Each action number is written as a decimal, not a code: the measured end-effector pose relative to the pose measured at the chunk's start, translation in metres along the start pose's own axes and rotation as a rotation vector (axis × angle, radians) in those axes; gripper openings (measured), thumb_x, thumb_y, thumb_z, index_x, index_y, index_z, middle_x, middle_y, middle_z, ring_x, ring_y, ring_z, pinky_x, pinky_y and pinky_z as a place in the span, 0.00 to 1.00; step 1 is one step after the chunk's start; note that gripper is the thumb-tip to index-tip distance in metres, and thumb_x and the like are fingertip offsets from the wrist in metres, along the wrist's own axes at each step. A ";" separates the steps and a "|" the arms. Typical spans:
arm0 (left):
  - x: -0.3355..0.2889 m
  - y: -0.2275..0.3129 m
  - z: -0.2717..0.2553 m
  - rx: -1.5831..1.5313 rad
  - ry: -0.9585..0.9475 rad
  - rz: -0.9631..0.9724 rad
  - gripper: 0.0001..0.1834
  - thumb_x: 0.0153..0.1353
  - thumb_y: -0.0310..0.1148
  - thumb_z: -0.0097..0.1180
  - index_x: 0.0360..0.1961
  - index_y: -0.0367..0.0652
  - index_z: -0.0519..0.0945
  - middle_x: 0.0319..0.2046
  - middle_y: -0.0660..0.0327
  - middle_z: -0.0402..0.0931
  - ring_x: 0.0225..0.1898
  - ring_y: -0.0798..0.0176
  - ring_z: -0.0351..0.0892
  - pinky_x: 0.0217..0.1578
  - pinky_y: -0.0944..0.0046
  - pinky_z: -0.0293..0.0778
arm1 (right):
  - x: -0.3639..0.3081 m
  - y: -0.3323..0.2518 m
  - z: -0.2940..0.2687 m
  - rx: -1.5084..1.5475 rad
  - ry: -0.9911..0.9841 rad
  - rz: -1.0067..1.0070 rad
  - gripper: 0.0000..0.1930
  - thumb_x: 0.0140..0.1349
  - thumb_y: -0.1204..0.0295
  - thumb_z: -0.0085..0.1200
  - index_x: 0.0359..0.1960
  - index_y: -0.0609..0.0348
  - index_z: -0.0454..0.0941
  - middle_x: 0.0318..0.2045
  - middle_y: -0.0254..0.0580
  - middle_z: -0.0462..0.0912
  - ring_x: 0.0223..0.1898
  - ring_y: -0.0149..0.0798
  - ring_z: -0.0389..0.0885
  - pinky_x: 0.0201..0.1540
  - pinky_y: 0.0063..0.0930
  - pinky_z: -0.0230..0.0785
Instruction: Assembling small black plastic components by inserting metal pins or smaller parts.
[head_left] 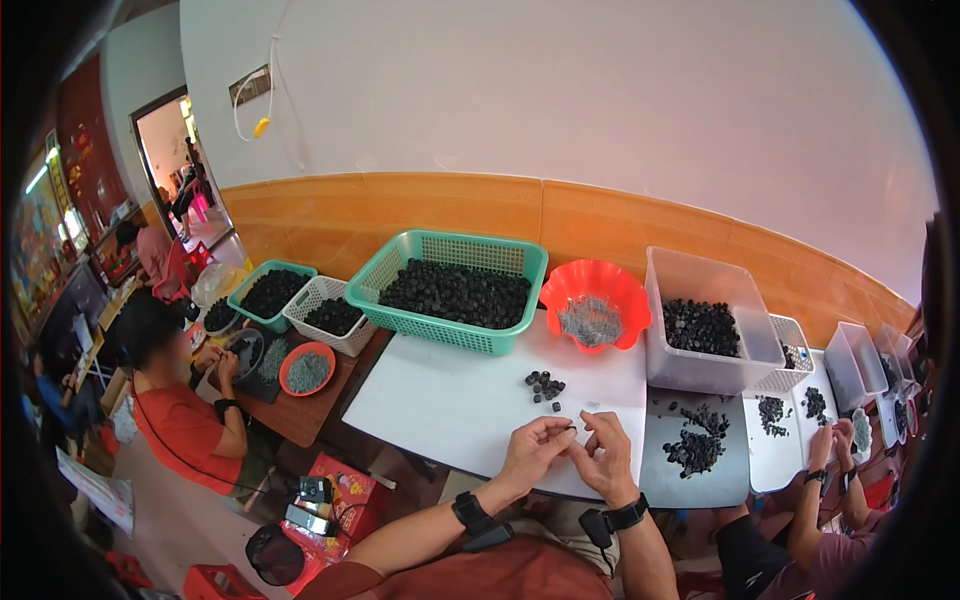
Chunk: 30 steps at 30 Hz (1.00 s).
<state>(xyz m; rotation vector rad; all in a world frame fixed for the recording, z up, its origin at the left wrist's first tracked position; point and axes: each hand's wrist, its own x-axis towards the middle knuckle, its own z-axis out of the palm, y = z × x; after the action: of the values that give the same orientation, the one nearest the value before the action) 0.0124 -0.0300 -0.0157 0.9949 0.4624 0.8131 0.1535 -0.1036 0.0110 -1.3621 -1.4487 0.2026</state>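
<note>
Black pieces [455,293] crowd green basket [430,336], left fingers [548,431] pinching one, right fingers [600,427] apart; red bowl [632,302] holds grey bits [588,322].

A small dark piece [572,429], mostly hidden in the pinch of the left hand [530,455].

Its shape cannot be told, nor whether the right hand [608,462] touches it. Black pieces [455,292] in the large green basket [500,343] and gray bits [590,320] in the red bowl [630,310] are too small to tell singly. The lower edge cuts off the wearer's 2 forearms [405,542]; the dark rim crops a co-worker [885,545] at right. Figures [187,195] beyond the doorway [150,150] are tiny and blurred.
</note>
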 end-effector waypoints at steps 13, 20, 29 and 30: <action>0.064 0.130 -0.055 0.941 0.463 0.493 0.16 0.60 0.35 0.68 0.47 0.38 0.85 0.30 0.59 0.84 0.28 0.69 0.80 0.33 0.65 0.77 | -0.004 0.006 0.000 0.011 0.060 -0.016 0.21 0.53 0.78 0.69 0.50 0.63 0.80 0.42 0.47 0.78 0.18 0.30 0.75 0.21 0.23 0.68; 0.107 0.187 -0.096 1.123 0.528 0.548 0.17 0.59 0.29 0.66 0.49 0.36 0.83 0.43 0.52 0.85 0.35 0.59 0.85 0.39 0.60 0.80 | -0.001 0.002 0.000 -0.014 0.068 -0.005 0.19 0.52 0.82 0.66 0.48 0.63 0.80 0.40 0.46 0.77 0.19 0.27 0.72 0.22 0.20 0.64; 0.044 0.081 -0.068 1.085 0.220 0.565 0.14 0.59 0.25 0.66 0.46 0.35 0.84 0.38 0.55 0.85 0.34 0.63 0.83 0.38 0.65 0.78 | 0.005 0.002 0.001 -0.014 0.067 0.055 0.16 0.55 0.78 0.68 0.46 0.62 0.82 0.40 0.43 0.78 0.19 0.28 0.74 0.22 0.22 0.66; 0.041 0.075 -0.067 1.114 0.178 0.521 0.14 0.58 0.25 0.66 0.46 0.36 0.84 0.39 0.55 0.84 0.35 0.62 0.83 0.38 0.64 0.79 | 0.004 0.002 0.001 -0.010 0.058 0.056 0.16 0.55 0.78 0.67 0.46 0.62 0.82 0.39 0.43 0.78 0.19 0.29 0.74 0.22 0.22 0.66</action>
<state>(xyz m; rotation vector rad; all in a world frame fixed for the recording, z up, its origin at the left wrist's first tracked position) -0.0363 0.0609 0.0174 2.1415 0.8632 1.1295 0.1546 -0.0987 0.0114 -1.4068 -1.3664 0.1900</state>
